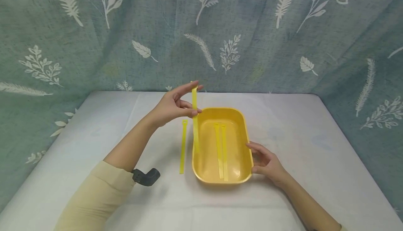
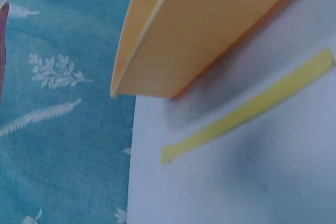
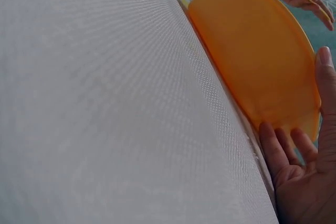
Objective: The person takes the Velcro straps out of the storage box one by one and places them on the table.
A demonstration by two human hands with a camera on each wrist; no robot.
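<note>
In the head view, my left hand (image 1: 176,105) pinches a thin yellow strip (image 1: 194,101) between thumb and fingers. The strip hangs nearly upright, its lower end over the left side of a yellow tub (image 1: 233,113). Two similar strips (image 1: 219,154) lie lengthwise inside the tub. Another yellow strip (image 1: 183,147), with a holed tab at its far end, lies on the table left of the tub. My right hand (image 1: 267,164) rests against the tub's right side, touching its wall and rim with relaxed fingers (image 3: 273,145).
A white cloth covers the table (image 1: 315,129). Behind it hangs a blue-green curtain (image 1: 252,49) with white leaf prints. A dark curved device (image 1: 146,177) is on the left wrist, over a beige sleeve (image 1: 97,196).
</note>
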